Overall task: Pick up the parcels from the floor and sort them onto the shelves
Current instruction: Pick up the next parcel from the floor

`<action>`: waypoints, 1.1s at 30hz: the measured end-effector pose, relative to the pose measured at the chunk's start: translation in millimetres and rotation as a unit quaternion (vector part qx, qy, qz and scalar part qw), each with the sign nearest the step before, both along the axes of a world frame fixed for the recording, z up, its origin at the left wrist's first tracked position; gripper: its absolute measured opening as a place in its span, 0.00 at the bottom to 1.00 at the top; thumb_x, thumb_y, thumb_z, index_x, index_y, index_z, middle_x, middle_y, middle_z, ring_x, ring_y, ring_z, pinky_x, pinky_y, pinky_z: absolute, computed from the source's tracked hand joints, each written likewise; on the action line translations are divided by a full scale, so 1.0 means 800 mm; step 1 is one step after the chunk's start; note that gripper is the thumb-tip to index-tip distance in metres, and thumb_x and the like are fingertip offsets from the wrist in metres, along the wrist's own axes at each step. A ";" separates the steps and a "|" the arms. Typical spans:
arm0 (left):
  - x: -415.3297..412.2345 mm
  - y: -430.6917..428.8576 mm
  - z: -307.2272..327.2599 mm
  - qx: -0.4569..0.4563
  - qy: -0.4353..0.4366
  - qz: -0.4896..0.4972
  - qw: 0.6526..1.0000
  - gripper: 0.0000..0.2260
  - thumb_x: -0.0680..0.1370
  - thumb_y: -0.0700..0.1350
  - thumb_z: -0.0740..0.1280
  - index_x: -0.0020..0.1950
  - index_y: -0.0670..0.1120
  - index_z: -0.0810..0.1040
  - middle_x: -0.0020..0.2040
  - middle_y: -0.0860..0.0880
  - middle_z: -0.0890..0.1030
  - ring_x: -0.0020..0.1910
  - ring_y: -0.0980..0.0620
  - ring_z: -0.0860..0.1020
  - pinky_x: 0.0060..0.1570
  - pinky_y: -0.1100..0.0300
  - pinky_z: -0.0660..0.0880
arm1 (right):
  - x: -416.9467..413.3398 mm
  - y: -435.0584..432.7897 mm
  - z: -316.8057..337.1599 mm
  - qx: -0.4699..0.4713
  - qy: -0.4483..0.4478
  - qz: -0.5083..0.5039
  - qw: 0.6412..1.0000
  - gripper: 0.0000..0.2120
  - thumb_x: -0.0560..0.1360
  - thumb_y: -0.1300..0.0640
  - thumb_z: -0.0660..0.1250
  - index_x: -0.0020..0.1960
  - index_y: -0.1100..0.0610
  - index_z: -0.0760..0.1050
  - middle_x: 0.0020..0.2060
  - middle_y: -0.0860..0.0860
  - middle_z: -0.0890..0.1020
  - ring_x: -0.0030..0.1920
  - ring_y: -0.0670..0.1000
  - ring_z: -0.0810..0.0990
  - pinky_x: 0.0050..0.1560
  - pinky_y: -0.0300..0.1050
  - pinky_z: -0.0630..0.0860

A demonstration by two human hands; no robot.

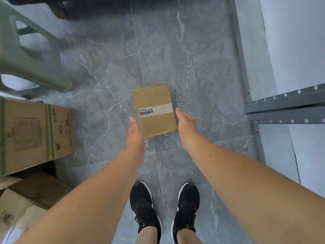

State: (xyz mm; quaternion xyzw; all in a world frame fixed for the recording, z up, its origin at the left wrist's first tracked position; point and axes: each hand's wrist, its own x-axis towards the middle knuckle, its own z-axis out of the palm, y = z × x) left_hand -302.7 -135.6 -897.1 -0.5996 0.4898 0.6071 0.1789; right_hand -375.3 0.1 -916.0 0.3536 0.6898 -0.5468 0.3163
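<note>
As hands point(134, 136) point(186, 125) flank its edges, parcel point(154, 110) lies flat.

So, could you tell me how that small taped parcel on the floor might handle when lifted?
The taped cardboard parcel probably stays stiff: its faces look flat and edges crisp. Lying flat on the floor, it seems unlikely to roll or tip.
</note>
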 end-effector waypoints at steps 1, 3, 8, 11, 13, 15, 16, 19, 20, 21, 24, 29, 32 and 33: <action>-0.004 -0.001 -0.009 -0.005 -0.001 0.001 1.000 0.34 0.84 0.70 0.48 0.85 0.54 0.61 0.85 0.51 0.63 0.84 0.46 0.60 0.81 0.43 0.54 | -0.001 -0.001 -0.010 0.005 0.014 0.027 1.000 0.12 0.84 0.46 0.67 0.44 0.48 0.83 0.38 0.39 0.84 0.42 0.42 0.82 0.44 0.40 0.76; -0.012 -0.005 -0.031 -0.018 0.004 0.012 1.000 0.34 0.84 0.70 0.49 0.84 0.53 0.63 0.84 0.51 0.65 0.83 0.47 0.62 0.80 0.45 0.56 | -0.004 -0.005 -0.029 0.023 0.049 0.081 0.995 0.12 0.83 0.47 0.67 0.55 0.53 0.85 0.48 0.46 0.87 0.53 0.50 0.84 0.56 0.48 0.79; -0.032 -0.010 -0.073 -0.043 0.005 0.023 0.999 0.34 0.83 0.71 0.50 0.82 0.52 0.69 0.81 0.50 0.70 0.79 0.47 0.67 0.77 0.47 0.60 | -0.026 -0.006 -0.068 0.061 0.078 0.128 0.987 0.08 0.83 0.45 0.66 0.55 0.48 0.80 0.45 0.41 0.81 0.51 0.50 0.80 0.52 0.45 0.74; -0.040 -0.017 -0.102 -0.051 0.012 0.012 0.999 0.34 0.83 0.71 0.49 0.81 0.52 0.69 0.80 0.50 0.71 0.79 0.47 0.68 0.77 0.47 0.61 | -0.038 -0.012 -0.094 0.055 0.066 0.144 0.986 0.16 0.84 0.45 0.64 0.63 0.54 0.80 0.54 0.47 0.85 0.59 0.54 0.81 0.59 0.48 0.76; -0.046 -0.022 -0.120 -0.053 0.013 0.008 0.998 0.36 0.83 0.72 0.48 0.81 0.51 0.69 0.80 0.49 0.71 0.78 0.46 0.69 0.77 0.47 0.63 | -0.043 -0.014 -0.110 0.041 0.051 0.143 0.988 0.24 0.84 0.44 0.64 0.75 0.57 0.75 0.70 0.54 0.81 0.70 0.57 0.78 0.73 0.52 0.73; -0.055 -0.026 -0.133 -0.050 0.021 0.019 0.998 0.36 0.82 0.72 0.48 0.80 0.50 0.72 0.77 0.48 0.75 0.74 0.44 0.74 0.77 0.46 0.67 | -0.048 -0.014 -0.123 0.035 0.050 0.160 0.985 0.29 0.85 0.43 0.63 0.81 0.56 0.68 0.78 0.54 0.74 0.77 0.56 0.73 0.77 0.50 0.67; -0.059 -0.027 -0.138 -0.049 0.022 0.027 0.998 0.36 0.82 0.72 0.48 0.79 0.51 0.73 0.76 0.48 0.76 0.73 0.44 0.75 0.76 0.44 0.68 | -0.049 -0.014 -0.130 0.032 0.049 0.174 0.983 0.30 0.85 0.42 0.62 0.82 0.55 0.66 0.80 0.53 0.72 0.78 0.56 0.71 0.77 0.51 0.66; -0.067 -0.028 -0.143 -0.048 0.022 0.037 0.998 0.36 0.82 0.73 0.49 0.78 0.52 0.73 0.75 0.47 0.77 0.72 0.41 0.76 0.75 0.39 0.70 | -0.049 -0.013 -0.146 0.031 0.043 0.212 0.976 0.28 0.85 0.41 0.61 0.79 0.54 0.71 0.74 0.53 0.78 0.72 0.57 0.77 0.73 0.53 0.72; -0.068 -0.026 -0.142 -0.053 0.023 0.036 0.998 0.36 0.81 0.73 0.49 0.79 0.52 0.72 0.75 0.46 0.77 0.73 0.40 0.75 0.75 0.39 0.70 | -0.048 -0.013 -0.149 0.030 0.045 0.214 0.975 0.24 0.85 0.41 0.62 0.75 0.54 0.75 0.68 0.53 0.81 0.68 0.56 0.80 0.70 0.53 0.75; -0.068 -0.025 -0.141 -0.058 0.024 0.035 0.997 0.36 0.81 0.73 0.49 0.79 0.52 0.72 0.75 0.46 0.77 0.73 0.40 0.75 0.75 0.38 0.69 | -0.046 -0.014 -0.150 0.030 0.047 0.211 0.976 0.21 0.84 0.42 0.62 0.71 0.53 0.77 0.63 0.51 0.83 0.63 0.55 0.81 0.65 0.51 0.77; -0.063 -0.023 -0.130 -0.065 0.030 0.035 0.997 0.36 0.82 0.73 0.49 0.79 0.52 0.72 0.75 0.46 0.76 0.73 0.40 0.75 0.75 0.37 0.69 | -0.041 -0.017 -0.140 0.033 0.051 0.192 0.979 0.17 0.84 0.42 0.64 0.65 0.51 0.78 0.53 0.46 0.81 0.50 0.48 0.79 0.51 0.45 0.72; -0.056 -0.024 -0.087 -0.110 0.036 0.040 0.992 0.33 0.84 0.69 0.49 0.77 0.49 0.73 0.74 0.45 0.77 0.71 0.40 0.76 0.74 0.40 0.69 | -0.032 -0.015 -0.091 0.040 0.059 0.207 0.976 0.18 0.83 0.42 0.65 0.65 0.53 0.77 0.56 0.49 0.83 0.56 0.54 0.82 0.57 0.49 0.78; -0.060 -0.026 -0.040 -0.116 0.049 0.064 0.990 0.31 0.84 0.69 0.51 0.77 0.49 0.73 0.72 0.46 0.78 0.65 0.43 0.76 0.68 0.48 0.69 | -0.036 -0.014 -0.042 0.046 0.073 0.213 0.973 0.21 0.83 0.41 0.64 0.68 0.54 0.76 0.59 0.51 0.83 0.58 0.55 0.82 0.62 0.53 0.79; -0.064 -0.028 -0.020 -0.118 0.053 0.065 0.989 0.31 0.84 0.69 0.52 0.77 0.50 0.72 0.72 0.47 0.78 0.65 0.43 0.75 0.66 0.48 0.69 | -0.041 -0.014 -0.022 0.047 0.076 0.212 0.973 0.21 0.83 0.41 0.64 0.68 0.55 0.77 0.58 0.51 0.83 0.56 0.54 0.82 0.57 0.51 0.79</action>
